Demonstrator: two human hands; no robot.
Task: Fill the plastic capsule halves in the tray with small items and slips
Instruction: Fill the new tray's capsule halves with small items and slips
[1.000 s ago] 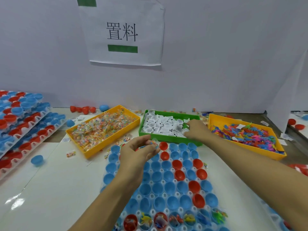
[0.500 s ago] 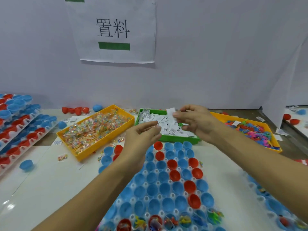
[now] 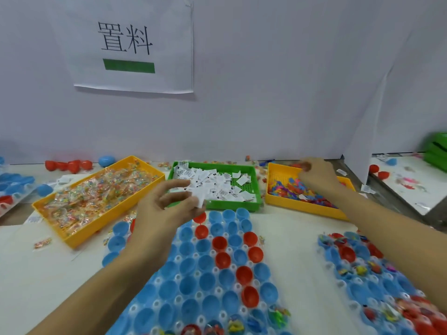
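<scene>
A clear tray [image 3: 219, 290] of blue and red capsule halves [image 3: 208, 279] lies in front of me; its nearest row holds small toys. My left hand [image 3: 164, 206] hovers over the tray's far end and pinches white paper slips [image 3: 199, 197] between thumb and fingers. Behind it stands the green bin [image 3: 232, 205] of slips. My right hand [image 3: 316, 176] reaches into the yellow bin [image 3: 302, 206] of colourful plastic toys [image 3: 287, 187] at the right, fingers curled down among them; whether they grip anything is hidden.
A yellow bin [image 3: 104, 221] of wrapped candies sits at the left. A second tray [image 3: 377, 286] of filled capsule halves lies at the right. Loose red and blue halves [image 3: 70, 165] lie along the white back wall. More stacked trays [image 3: 14, 182] sit at the far left.
My right hand passed the slips to my left hand and moved right, into the toy bin. My left hand now holds the slips above the tray.
</scene>
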